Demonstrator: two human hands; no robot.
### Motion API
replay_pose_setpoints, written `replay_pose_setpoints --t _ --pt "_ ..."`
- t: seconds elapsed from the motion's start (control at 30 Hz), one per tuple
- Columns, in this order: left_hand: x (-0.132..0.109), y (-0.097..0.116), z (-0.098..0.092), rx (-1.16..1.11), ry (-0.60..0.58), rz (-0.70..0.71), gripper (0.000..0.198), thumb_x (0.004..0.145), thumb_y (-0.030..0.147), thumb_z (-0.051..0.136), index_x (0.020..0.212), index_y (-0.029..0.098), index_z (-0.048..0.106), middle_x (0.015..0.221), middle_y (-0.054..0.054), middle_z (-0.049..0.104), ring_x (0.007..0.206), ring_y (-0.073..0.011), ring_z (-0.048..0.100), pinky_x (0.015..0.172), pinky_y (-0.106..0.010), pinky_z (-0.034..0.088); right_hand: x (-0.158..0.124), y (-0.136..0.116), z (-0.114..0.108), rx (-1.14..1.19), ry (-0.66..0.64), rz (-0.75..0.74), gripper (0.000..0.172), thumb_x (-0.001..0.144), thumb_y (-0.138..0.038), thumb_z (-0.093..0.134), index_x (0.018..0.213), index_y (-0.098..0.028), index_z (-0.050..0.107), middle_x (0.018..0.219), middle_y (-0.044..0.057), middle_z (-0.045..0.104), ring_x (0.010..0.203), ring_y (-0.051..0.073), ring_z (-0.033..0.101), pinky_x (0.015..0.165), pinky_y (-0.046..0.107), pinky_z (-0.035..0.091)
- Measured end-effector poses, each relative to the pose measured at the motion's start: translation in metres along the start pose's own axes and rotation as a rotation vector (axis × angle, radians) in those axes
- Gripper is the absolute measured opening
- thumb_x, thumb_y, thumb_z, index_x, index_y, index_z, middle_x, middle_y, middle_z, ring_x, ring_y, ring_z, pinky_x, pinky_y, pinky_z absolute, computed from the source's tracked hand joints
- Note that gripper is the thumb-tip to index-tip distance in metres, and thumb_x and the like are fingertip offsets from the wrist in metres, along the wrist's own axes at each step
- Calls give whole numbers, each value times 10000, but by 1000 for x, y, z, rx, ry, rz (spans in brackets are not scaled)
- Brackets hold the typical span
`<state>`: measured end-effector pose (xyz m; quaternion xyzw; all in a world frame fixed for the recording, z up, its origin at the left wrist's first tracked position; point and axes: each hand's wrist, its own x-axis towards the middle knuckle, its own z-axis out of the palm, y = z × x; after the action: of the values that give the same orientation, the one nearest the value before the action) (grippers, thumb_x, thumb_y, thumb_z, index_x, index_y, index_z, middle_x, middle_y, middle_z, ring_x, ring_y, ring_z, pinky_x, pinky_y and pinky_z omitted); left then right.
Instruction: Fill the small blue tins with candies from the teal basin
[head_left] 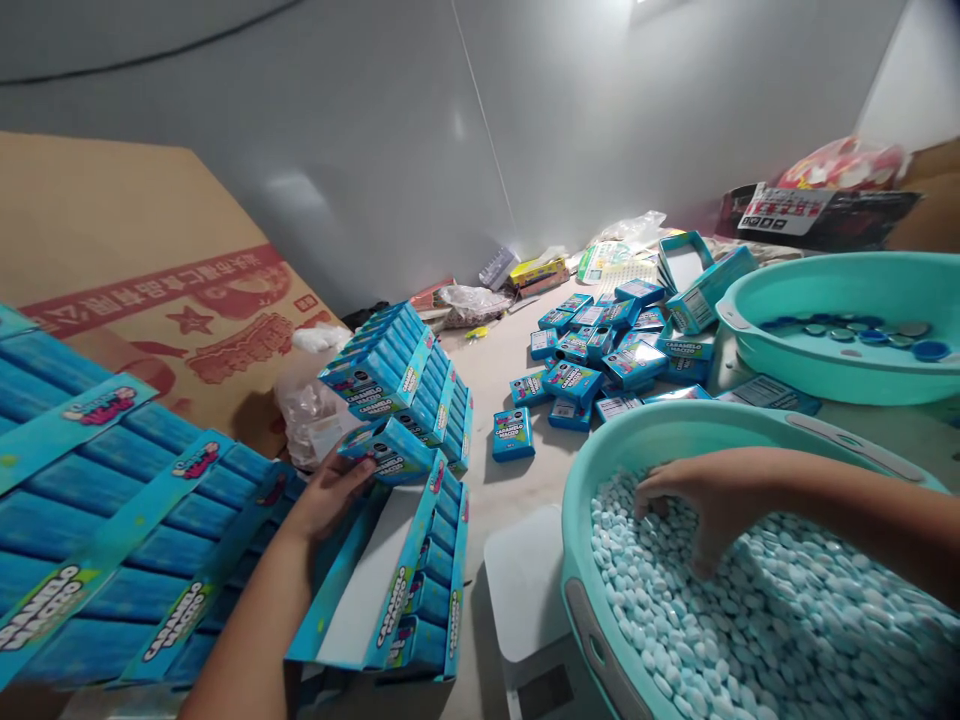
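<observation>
My left hand (pixel 330 492) grips a small blue candy box (pixel 390 450) and holds it over an open blue display carton (pixel 390 590) that has small boxes lined along its right side. My right hand (pixel 701 505) reaches into a teal basin (pixel 600 470) full of pale blue and white candy tablets (pixel 750 620); its fingers curl down into the pile, and what they hold is hidden. A stack of filled display cartons (pixel 409 375) stands just behind the left hand.
Loose small blue boxes (pixel 592 360) lie scattered on the table. A second teal basin (pixel 840 320) with blue discs sits at the right. Stacked blue cartons (pixel 112 520) fill the near left, before a brown cardboard box (pixel 150 270). A white scale (pixel 525 590) sits beside the basin.
</observation>
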<state>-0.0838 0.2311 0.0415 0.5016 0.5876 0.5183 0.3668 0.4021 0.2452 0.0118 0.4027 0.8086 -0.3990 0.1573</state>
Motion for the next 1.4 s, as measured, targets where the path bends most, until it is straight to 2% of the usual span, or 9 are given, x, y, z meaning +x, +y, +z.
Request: replay_pose_setpoints --t 0.17,0.37,0.63,0.83,0.93,1.03,1.1,1.27,1.4 --pt "-2 -2 1 12 11 18 782 526 526 926 1195 220 661 1017 -99 754 988 -282 713 825 -345 614 0 2 0 -14 -14 -8 831 492 -423 860 1286 -308 643 1173 22 645 1058 311 606 884 385 442" --pt "-3 -9 4 -16 51 48 615 509 528 929 966 183 705 859 -81 744 855 -255 712 788 -350 614 0 0 -2 -16 -22 -1 827 499 -428 866 1286 -302 643 1170 22 647 1058 315 608 872 391 451" --pt "-14 -7 2 -87 206 184 652 576 411 922 1148 229 668 1103 -54 726 1076 -227 673 992 -341 545 -1 0 -1 -23 -13 -10 826 522 -462 867 1294 -275 640 1191 41 648 1070 318 606 908 403 451" --pt "-33 8 -11 -93 307 283 622 569 380 935 1117 272 661 1039 8 716 961 -176 676 920 -294 568 -3 0 -1 -12 -19 0 818 550 -471 860 1314 -292 631 1197 41 650 1067 319 611 903 404 450" --pt "-45 19 -15 -75 342 335 620 577 379 935 1124 302 655 1041 39 716 1027 -214 667 949 -351 572 -4 1 -1 -4 -29 -23 827 550 -495 857 1317 -286 629 1209 49 645 1072 332 605 902 410 449" --pt "-52 28 -18 -58 395 408 599 618 421 903 1148 310 646 1173 33 702 1232 -301 593 1037 -455 538 -4 1 -1 -12 -22 -22 822 561 -470 853 1327 -284 620 1223 53 641 1078 334 604 891 406 451" --pt "-53 31 -20 -47 426 429 570 645 439 881 1146 302 648 1217 17 693 1275 -322 568 1045 -486 534 -4 2 0 -26 -15 -19 817 564 -454 854 1329 -288 617 1225 51 645 1079 330 607 886 402 450" --pt "-46 24 -21 -24 462 366 498 643 442 874 1053 260 658 1089 -28 729 1114 -309 662 948 -493 587 -2 1 0 -34 -9 -33 807 564 -445 857 1319 -281 625 1204 51 653 1072 324 608 870 394 446" --pt "-35 13 -7 -15 477 291 479 640 516 836 941 213 619 947 -42 723 961 -280 701 863 -458 609 -2 1 1 -22 -12 -35 818 555 -450 858 1320 -273 626 1189 51 655 1065 321 616 878 390 450"
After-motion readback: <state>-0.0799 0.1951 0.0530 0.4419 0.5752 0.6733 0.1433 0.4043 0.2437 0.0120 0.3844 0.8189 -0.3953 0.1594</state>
